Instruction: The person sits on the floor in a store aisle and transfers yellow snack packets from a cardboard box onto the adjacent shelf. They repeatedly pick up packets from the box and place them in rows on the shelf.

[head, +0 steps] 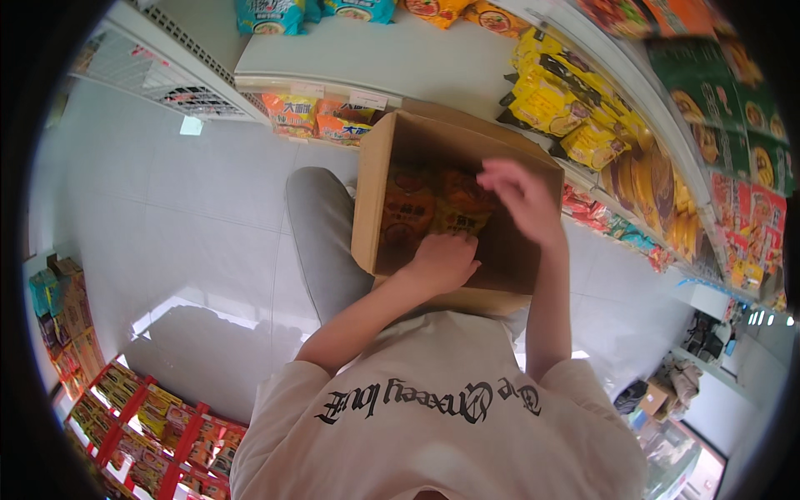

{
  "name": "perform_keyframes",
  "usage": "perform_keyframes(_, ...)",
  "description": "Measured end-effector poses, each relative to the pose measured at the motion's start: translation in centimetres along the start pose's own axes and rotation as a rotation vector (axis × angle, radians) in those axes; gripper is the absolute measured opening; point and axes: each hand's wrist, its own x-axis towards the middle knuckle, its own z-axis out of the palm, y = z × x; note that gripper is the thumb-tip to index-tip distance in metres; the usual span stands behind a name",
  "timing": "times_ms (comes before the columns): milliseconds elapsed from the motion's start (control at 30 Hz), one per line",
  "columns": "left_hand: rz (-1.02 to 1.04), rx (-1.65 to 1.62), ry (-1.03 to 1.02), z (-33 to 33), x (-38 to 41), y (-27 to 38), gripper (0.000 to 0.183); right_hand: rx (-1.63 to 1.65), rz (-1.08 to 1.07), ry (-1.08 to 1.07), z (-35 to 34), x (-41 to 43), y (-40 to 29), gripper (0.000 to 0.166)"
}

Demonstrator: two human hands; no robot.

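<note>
An open cardboard box (375, 187) is in front of me, tilted so that I look into it. Orange noodle packets (406, 212) lie inside on the left, and a yellow-orange packet (464, 220) sits in the middle. My left hand (447, 262) reaches in over the near side, its fingers curled at the lower edge of that middle packet. Whether they grip it is hidden by the back of the hand. My right hand (522, 197), blurred, is over the right part of the box with fingers apart and nothing in them.
A white shelf (375, 59) stands beyond the box, with blue packets (272, 15) at the back and yellow packets (550, 100) at right. Orange packets (340, 119) fill a lower level. My bent knee (322, 206) flanks the box. A red display rack (169, 431) stands behind left.
</note>
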Motion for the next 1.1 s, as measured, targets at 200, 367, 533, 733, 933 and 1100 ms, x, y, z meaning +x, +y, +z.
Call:
perform_keyframes(200,-0.038,0.035,-0.060,0.6,0.2,-0.2,0.032,-0.134,0.102,0.060,4.6,-10.1,3.7,0.027)
perform_keyframes(367,-0.092,0.171,-0.096,0.7,1.0,0.3,0.032,-0.132,0.111,0.117,4.6,-10.7,3.8,0.027)
perform_keyframes(533,-0.101,0.356,-0.270,-0.4,4.0,1.2,0.031,-0.077,0.112,0.147,4.5,-11.4,4.3,0.030)
perform_keyframes(733,-0.173,0.618,-0.510,1.9,12.1,-3.5,0.035,-0.143,0.181,0.219,4.6,-11.3,5.2,0.030)
perform_keyframes(933,-0.313,0.644,-0.357,9.7,14.0,-10.1,0.029,-0.032,0.146,0.221,4.7,-11.6,5.5,0.030)
perform_keyframes(1100,-0.149,0.707,-0.295,7.6,13.6,-8.5,0.025,-0.002,0.122,0.190,4.6,-11.8,6.3,0.031)
